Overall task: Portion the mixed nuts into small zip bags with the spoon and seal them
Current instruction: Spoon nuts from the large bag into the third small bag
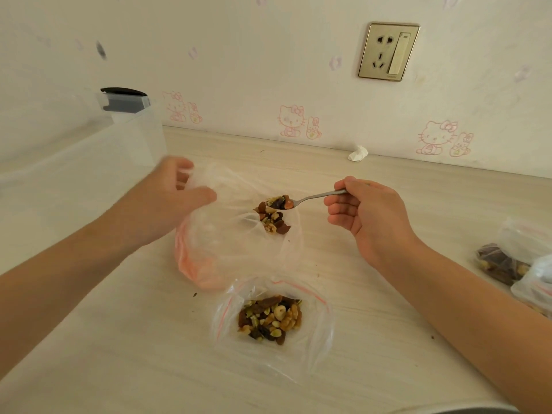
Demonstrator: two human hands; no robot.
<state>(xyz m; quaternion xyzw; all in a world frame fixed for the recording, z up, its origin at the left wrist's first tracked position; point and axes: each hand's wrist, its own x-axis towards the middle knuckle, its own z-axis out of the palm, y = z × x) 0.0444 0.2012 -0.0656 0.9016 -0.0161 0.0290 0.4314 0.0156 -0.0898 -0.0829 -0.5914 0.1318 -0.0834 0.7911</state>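
Forearms come in from both lower corners, and between them, close to the lens, lies the small zip bag point(316, 333), its mouth open toward the far side and a portion of mixed nuts point(268, 319) inside.

On the right hand point(367, 216), thumb and forefinger pinch the end of the spoon point(313, 197) handle, with the other fingers loosely curled beneath. The bowl is heaped and hangs just above the source heap point(273, 224) in the large clear bag point(227, 243). The left hand point(176, 192) is blurred at that bag's far rim. Its fingers seem to sit behind the plastic with the thumb in front, but I cannot tell whether they truly grip it.

The step looks like carrying this spoonful to the small bag. To do it well, keep the bowl level, travel low, and get the tip past the red zip line before tilting, so nothing joins the crumbs on the table point(119, 339). The left hand would serve better propping that mouth open. Filled bags point(504, 264) lie at the right edge.
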